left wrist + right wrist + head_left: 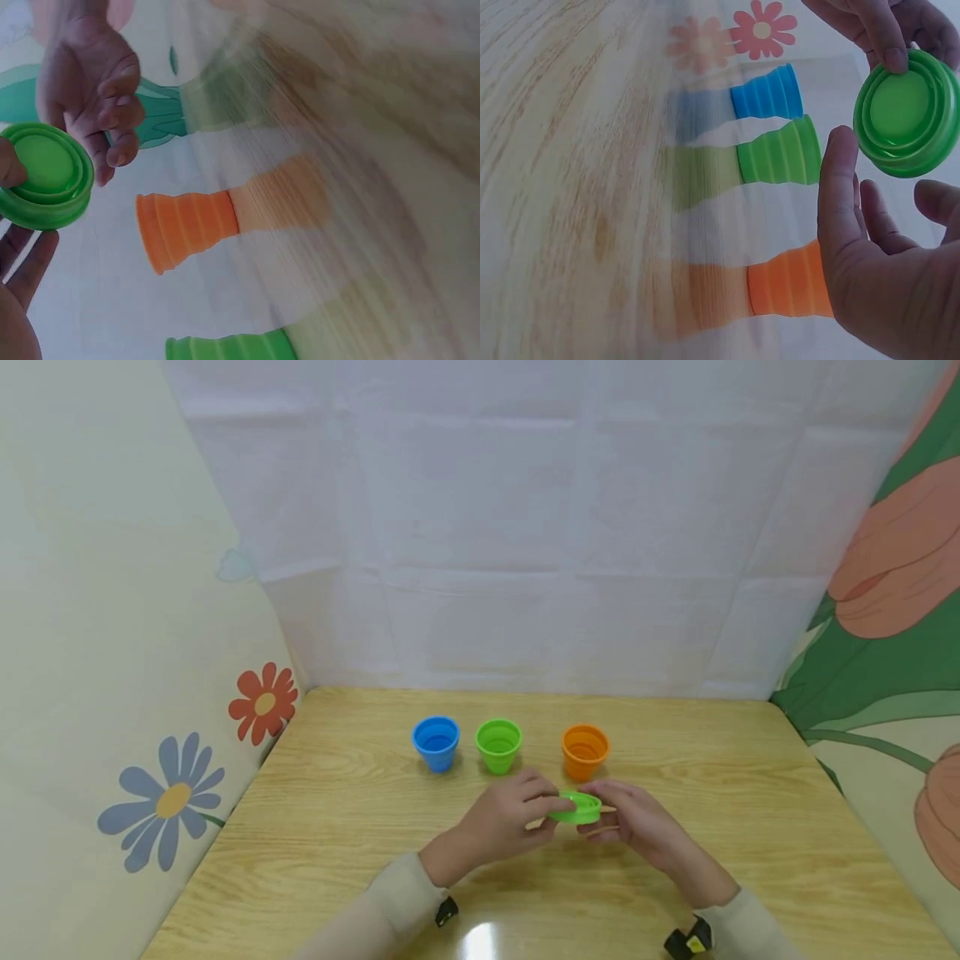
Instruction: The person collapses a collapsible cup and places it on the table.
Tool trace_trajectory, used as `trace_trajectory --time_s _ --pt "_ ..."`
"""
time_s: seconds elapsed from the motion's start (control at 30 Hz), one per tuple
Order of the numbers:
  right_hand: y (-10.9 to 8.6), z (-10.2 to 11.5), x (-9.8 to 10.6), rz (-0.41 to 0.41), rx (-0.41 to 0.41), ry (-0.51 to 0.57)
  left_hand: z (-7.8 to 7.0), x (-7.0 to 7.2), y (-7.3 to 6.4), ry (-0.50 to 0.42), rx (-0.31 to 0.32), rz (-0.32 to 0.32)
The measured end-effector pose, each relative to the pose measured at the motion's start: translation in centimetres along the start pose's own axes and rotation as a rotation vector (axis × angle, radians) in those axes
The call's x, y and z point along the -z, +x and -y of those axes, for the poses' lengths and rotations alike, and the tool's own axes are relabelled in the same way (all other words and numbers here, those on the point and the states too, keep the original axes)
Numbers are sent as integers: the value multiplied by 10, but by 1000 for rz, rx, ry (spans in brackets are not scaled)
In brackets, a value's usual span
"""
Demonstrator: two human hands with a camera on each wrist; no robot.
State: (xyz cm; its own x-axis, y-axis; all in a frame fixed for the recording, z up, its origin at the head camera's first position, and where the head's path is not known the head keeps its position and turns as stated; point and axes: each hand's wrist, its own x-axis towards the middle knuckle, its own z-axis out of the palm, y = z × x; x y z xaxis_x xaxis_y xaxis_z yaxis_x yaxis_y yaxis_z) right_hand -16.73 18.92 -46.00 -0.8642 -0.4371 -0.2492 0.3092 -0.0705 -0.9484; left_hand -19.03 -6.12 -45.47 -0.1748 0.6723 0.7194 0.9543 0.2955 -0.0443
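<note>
A green collapsible cup, folded flat into a ring-ridged disc, is up off the table in front of the orange cup. My left hand pinches its edge, thumb on one face and fingers behind, as the right wrist view shows. On the other side, my right hand is beside the disc with its fingers spread and slightly bent. In the right wrist view a gap shows between those fingers and the folded cup.
Behind the hands, a blue cup, a green cup and an orange cup stand upright and expanded in a row on the wooden table. A white cloth hangs at the table's back edge, with flower-patterned panels at both sides.
</note>
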Motion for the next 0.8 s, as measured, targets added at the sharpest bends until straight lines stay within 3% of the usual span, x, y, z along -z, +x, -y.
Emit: trace_trajectory --time_s 0.1,0.23,0.43,0.8 --pt "0 1 1 -1 -3 -4 0 0 4 86 -135 9" --pt "0 2 3 -2 0 -23 0 -2 7 170 -244 17" --pt "-1 3 4 4 0 -24 2 -6 6 236 -333 12" --pt "-3 4 4 -28 19 -8 6 -7 4 325 -422 120"
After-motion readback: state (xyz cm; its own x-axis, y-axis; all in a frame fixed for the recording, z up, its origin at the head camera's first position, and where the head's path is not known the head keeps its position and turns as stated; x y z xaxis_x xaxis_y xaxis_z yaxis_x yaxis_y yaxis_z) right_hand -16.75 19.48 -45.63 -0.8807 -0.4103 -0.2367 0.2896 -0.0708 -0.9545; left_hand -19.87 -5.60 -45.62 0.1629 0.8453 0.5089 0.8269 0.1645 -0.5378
